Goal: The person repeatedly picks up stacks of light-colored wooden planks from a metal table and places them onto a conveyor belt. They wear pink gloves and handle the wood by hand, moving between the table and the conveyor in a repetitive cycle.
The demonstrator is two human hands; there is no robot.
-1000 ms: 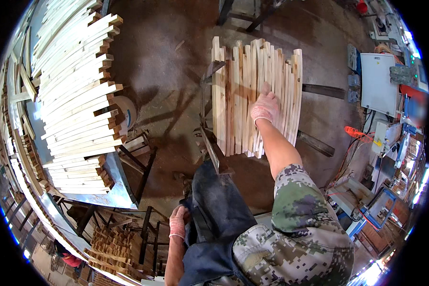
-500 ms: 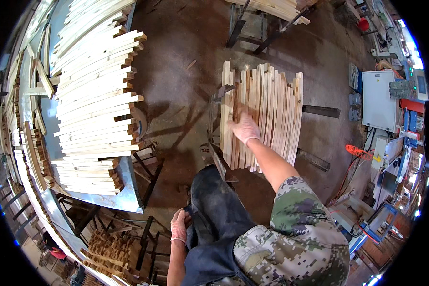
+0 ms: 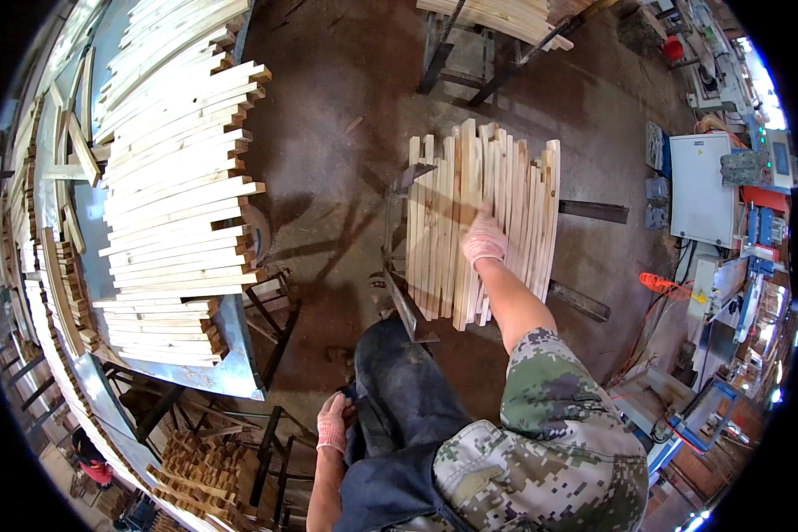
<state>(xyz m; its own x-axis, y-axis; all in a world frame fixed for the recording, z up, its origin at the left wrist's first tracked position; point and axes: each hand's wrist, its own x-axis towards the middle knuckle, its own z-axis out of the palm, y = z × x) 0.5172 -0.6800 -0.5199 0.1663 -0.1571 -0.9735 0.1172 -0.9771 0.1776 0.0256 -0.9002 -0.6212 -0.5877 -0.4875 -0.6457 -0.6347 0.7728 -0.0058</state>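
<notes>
A row of pale wooden strips (image 3: 528, 213) lies side by side on a dark metal stand in front of me. My right hand (image 3: 485, 238), in a pale pinkish work glove, is on top of the row near its middle. Its fingers are closed on a wooden strip (image 3: 466, 164) whose ends stick out past the neighbouring strips. Down beside my left leg is my left hand (image 3: 332, 421), gloved the same way. Its fingers curl against the dark apron (image 3: 403, 381), and whatever they may hold is hidden.
On the left, a blue-topped table (image 3: 244, 350) carries many stacked strips (image 3: 173, 204). Metal bars (image 3: 594, 210) jut right from the stand. More strips (image 3: 505, 18) rest on a far rack. A grey cabinet (image 3: 703, 188) and an orange coiled hose (image 3: 661, 283) are at the right.
My right hand has moved right across the row, and a strip beside it now stands out at both ends. Strips at the row's left have shifted. My left hand stays in place.
</notes>
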